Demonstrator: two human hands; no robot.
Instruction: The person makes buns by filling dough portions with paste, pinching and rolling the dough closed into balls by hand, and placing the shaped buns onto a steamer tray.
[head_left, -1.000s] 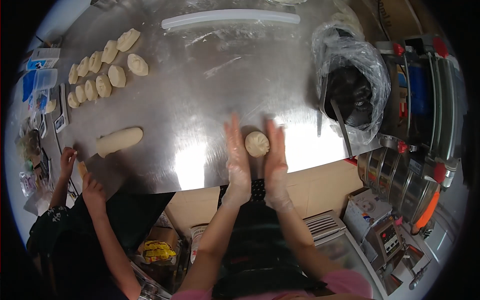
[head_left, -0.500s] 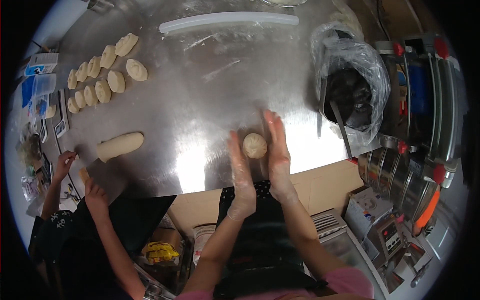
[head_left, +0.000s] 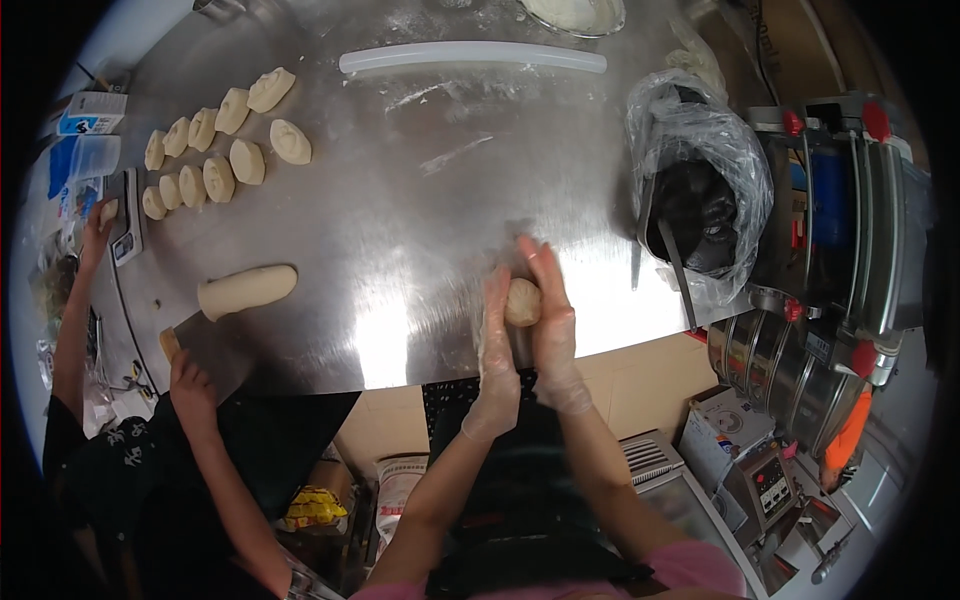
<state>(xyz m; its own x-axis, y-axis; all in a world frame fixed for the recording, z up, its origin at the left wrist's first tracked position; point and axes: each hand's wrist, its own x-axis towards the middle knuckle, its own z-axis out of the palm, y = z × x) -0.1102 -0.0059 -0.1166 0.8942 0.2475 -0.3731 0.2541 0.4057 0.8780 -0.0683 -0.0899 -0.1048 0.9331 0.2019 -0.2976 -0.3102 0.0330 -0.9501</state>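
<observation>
On the steel table a round, pale dough ball (head_left: 522,302) sits between my two hands. My left hand (head_left: 496,350), in a clear plastic glove, stands on edge against the ball's left side with fingers straight. My right hand (head_left: 553,335), gloved likewise, lies along its right side, fingers stretched forward and thumb hard to see. Neither hand's fingers wrap round the ball. To the right is a plastic-lined container of glossy black filling (head_left: 695,205) with a flat, dark tool (head_left: 677,272) standing in it.
At left, a co-worker's hand (head_left: 192,385) grips a wooden-handled scraper; the other hand (head_left: 97,230) holds a small dough piece by a scale (head_left: 127,225). A dough log (head_left: 248,291) and two rows of dough pieces (head_left: 218,178) lie there. A white rolling rod (head_left: 470,57) lies ahead.
My hands have closed in on the dough ball, which now shows a smoother face instead of its pleated top. The co-worker's far hand has moved up to the scale.
</observation>
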